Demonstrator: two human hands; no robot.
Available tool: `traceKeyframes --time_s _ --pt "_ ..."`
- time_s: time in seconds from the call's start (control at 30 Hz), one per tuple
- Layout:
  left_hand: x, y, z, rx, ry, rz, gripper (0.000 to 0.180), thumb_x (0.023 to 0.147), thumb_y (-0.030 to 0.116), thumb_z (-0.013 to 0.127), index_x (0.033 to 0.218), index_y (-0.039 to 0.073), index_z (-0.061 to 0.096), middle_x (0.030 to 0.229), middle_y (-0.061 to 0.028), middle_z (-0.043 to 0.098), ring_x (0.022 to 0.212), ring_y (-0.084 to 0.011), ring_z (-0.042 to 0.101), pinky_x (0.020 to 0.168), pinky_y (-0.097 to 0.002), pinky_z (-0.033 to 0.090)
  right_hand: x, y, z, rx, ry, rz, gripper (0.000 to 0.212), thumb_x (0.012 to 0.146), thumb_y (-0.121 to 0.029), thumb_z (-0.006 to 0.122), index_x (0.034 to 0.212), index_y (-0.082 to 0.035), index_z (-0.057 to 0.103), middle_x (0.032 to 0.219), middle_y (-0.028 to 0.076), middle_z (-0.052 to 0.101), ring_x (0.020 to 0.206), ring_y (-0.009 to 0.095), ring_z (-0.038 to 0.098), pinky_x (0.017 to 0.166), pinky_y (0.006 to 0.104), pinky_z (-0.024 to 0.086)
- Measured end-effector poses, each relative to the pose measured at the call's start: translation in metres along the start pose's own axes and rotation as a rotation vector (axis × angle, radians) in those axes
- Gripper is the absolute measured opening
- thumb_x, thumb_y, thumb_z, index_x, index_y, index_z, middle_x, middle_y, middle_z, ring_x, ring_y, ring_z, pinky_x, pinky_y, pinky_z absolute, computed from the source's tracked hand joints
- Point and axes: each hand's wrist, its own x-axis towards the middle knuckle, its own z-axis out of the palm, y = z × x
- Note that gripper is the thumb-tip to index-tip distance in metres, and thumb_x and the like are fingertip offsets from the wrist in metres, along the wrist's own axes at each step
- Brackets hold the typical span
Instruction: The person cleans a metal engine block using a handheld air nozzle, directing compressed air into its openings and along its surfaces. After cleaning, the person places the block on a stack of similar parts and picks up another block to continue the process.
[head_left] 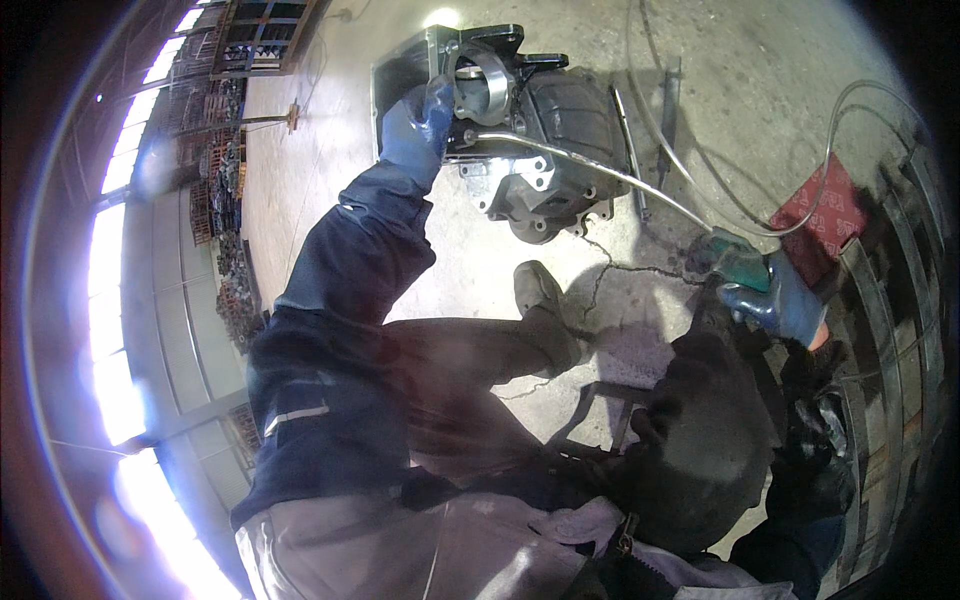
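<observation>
A dark cast metal gearbox housing (570,120) rests on the concrete floor ahead of me, with a bright machined ring (485,85) in its left part. My left hand (415,130), in a blue glove, grips the housing's flange beside this ring. In its own blue glove, my right hand (785,300) is closed around a green-bodied air blow gun (742,262). The gun's long curved metal tube (600,170) reaches left across the housing, its tip near the ring's lower edge. My right fingers are partly hidden behind the gun.
A pale hose (835,150) loops over the floor at the right, by a red sheet or box (825,210). Slatted metal framework (880,330) lines the right side. A thin rod (632,150) lies beyond the housing. My shoe (540,290) is close to the housing's near side.
</observation>
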Motion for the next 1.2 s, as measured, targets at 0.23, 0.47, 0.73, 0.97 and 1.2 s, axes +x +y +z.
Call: traceKeyframes --time_s 0.23,0.47,0.73,0.97,1.2 --pt "-0.008 -0.008 -0.010 0.123 -0.009 0.097 0.046 0.103 0.042 0.064 0.115 -0.001 0.073 0.094 -0.0176 0.075 0.086 -0.0213 0.069 0.078 -0.0365 0.055 0.000 -0.017 0.004 -0.020 0.007 0.025 0.034 0.089 -0.025 0.081 0.106 0.003 0.074 0.093 0.017 0.076 0.080 0.020 0.072 0.073 0.0362 0.056" --pt "0.000 -0.020 -0.005 0.146 0.039 0.155 0.045 0.102 0.042 0.065 0.115 0.000 0.074 0.098 -0.0195 0.076 0.088 -0.0261 0.071 0.081 -0.0389 0.055 0.000 -0.008 0.015 -0.029 -0.042 0.172 0.043 0.087 -0.033 0.085 0.104 0.004 0.071 0.090 0.016 0.074 0.080 0.023 0.072 0.073 0.0382 0.056" --pt "0.003 -0.032 -0.009 0.118 0.022 0.105 0.043 0.101 0.041 0.068 0.116 0.002 0.075 0.100 -0.0174 0.077 0.090 -0.0259 0.072 0.082 -0.0394 0.055 -0.022 -0.007 0.014 0.069 0.066 0.157 0.046 0.089 -0.023 0.083 0.126 0.000 0.067 0.117 0.018 0.073 0.104 0.025 0.072 0.088 0.0390 0.057" --pt "0.007 -0.031 -0.007 0.064 0.103 0.137 0.033 0.098 0.032 0.072 0.110 0.002 0.076 0.097 -0.0118 0.075 0.088 -0.0202 0.068 0.078 -0.0362 0.055 -0.050 0.009 0.030 0.000 0.101 0.061 0.038 0.094 -0.025 0.079 0.122 -0.003 0.064 0.104 0.013 0.072 0.089 0.019 0.069 0.077 0.0334 0.055" --pt "0.009 -0.023 -0.008 -0.097 0.139 -0.056 0.022 0.097 0.018 0.072 0.109 -0.001 0.072 0.093 -0.0048 0.071 0.082 -0.0133 0.064 0.074 -0.0286 0.053 -0.039 -0.014 0.025 -0.024 -0.054 0.269 0.034 0.099 -0.028 0.071 0.127 -0.008 0.071 0.118 0.016 0.074 0.105 0.027 0.072 0.092 0.0403 0.058"
